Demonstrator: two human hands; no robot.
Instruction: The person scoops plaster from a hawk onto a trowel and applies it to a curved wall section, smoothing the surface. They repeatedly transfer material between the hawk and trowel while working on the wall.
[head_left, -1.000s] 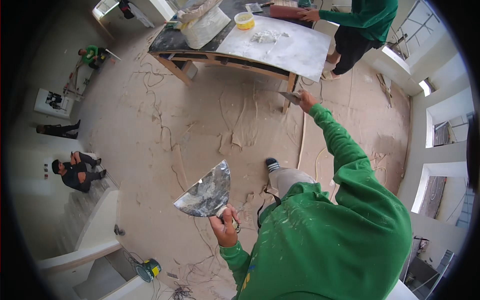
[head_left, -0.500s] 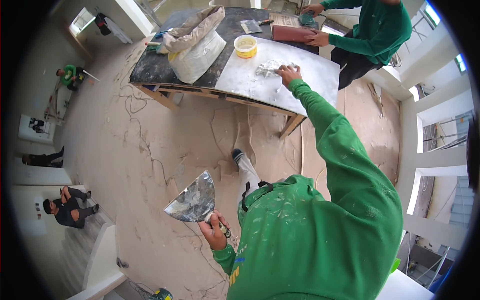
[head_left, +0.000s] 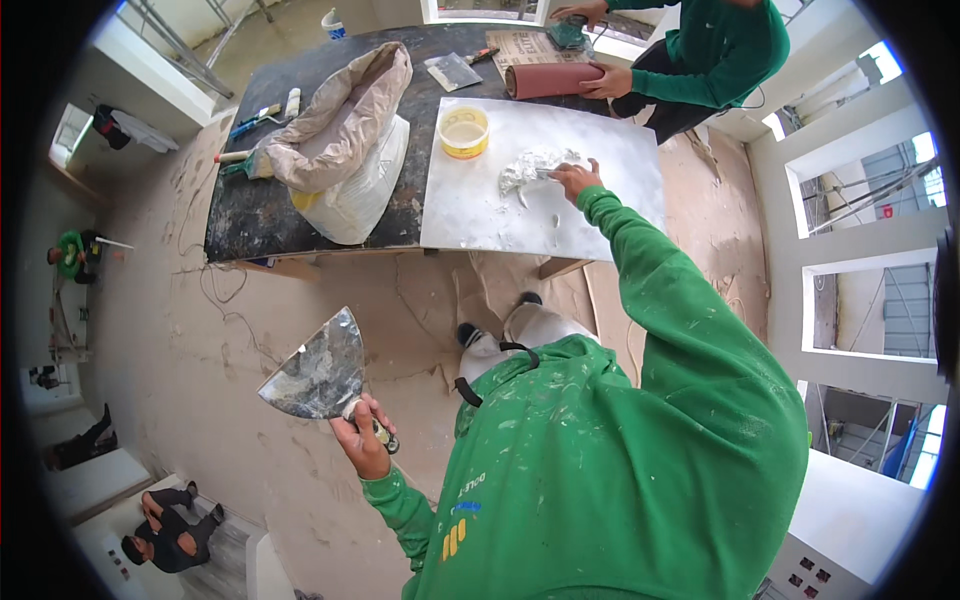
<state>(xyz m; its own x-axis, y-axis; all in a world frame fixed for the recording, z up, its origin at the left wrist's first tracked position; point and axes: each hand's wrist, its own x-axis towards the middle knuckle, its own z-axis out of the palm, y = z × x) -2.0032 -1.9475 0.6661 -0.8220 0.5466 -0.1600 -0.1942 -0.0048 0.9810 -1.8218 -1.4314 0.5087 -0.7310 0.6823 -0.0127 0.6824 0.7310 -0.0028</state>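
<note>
Right hand (head_left: pixel 577 179) just came in over the white board (head_left: pixel 450 215), so the paste pile (head_left: pixel 524 171) is within working reach (too small to tell what its fingers grip). Left hand (head_left: pixel 365 440)'s wrapped round the wide scraper (head_left: pixel 321 369), off the board.

Top (head_left: pixel 600 480): green, long-sleeved, white-specked. Left side: yellow bars (head_left: pixel 454 540), small blue mark (head_left: pixel 468 507). Black strap (head_left: pixel 468 392) near front hem. Trousers (head_left: pixel 550 325): pale. Footwear (head_left: pixel 467 334): dark.

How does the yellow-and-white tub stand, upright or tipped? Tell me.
Upright: the yellow-and-white tub rests on the white board, its round rim uppermost.
</note>
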